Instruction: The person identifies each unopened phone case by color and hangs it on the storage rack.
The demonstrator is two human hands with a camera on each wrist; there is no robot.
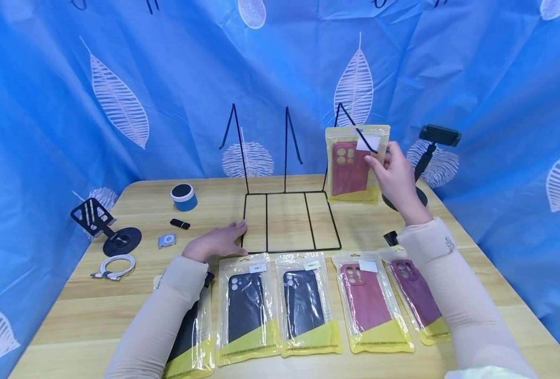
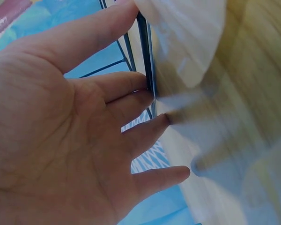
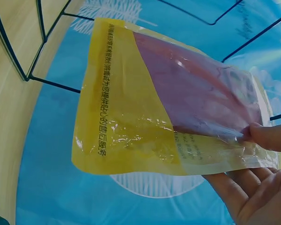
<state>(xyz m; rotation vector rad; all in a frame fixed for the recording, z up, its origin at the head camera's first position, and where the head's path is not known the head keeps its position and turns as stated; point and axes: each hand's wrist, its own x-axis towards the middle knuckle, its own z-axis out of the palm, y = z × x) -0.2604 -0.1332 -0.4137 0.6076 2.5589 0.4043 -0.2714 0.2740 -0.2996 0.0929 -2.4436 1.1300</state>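
Head view: a bagged reddish phone case [image 1: 350, 176] is up off the tabletop [image 1: 95, 316], at the far right of the wire rack [image 1: 285, 173].
Right grip [image 1: 398, 176]: pinching the bag by its right edge, thumb on the near face, fingers behind.
Left grip [image 1: 218, 242]: fingers spread and fairly straight, holding nothing, at the rack's near left corner; the left wrist view shows them by the wire.
Bag's long axis: roughly upright, yellow end down.
Right prong [image 1: 356, 127] and bag: this relation looks decisive; the prong slopes down across the bag's upper part, its tip in front, just left of the right thumb. Whether it passes through the bag's top, one cannot tell.
Nearer hand: the right; the left is well apart, across the rack.
Near row: five more bags [image 1: 303, 302] lie flat, three with dark cases, two with reddish ones.
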